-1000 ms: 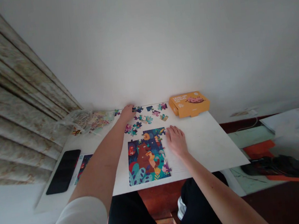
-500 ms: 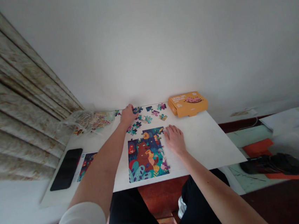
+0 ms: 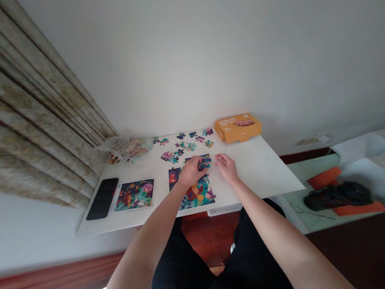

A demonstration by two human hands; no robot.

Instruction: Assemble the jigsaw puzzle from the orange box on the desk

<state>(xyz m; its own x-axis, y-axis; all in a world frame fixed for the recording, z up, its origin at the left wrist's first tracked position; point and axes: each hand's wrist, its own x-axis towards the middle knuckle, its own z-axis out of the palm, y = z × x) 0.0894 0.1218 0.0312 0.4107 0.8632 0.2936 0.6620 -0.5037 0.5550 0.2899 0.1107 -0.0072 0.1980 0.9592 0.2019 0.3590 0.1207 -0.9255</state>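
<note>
At the far edge of the half-built puzzle (image 3: 199,194), near the middle of the counter (image 3: 266,169), the left hand (image 3: 189,173) pinched a puzzle piece (image 3: 204,163) between thumb and fingers. The right hand (image 3: 227,166) lay just right of it, fingers loosely bent and holding nothing that showed. To seat the piece well, I judged, it wanted keeping flat, turning until its tabs met the gap, then pressing straight down while the right hand steadied the built part. The piece looked small and dark blue with flecks of teal; finer detail was blurred. Loose pieces (image 3: 183,148) lay scattered farther back, an orange box (image 3: 238,128) at the far right. To the left lay a picture card (image 3: 135,194) and a black phone (image 3: 102,198).
</note>
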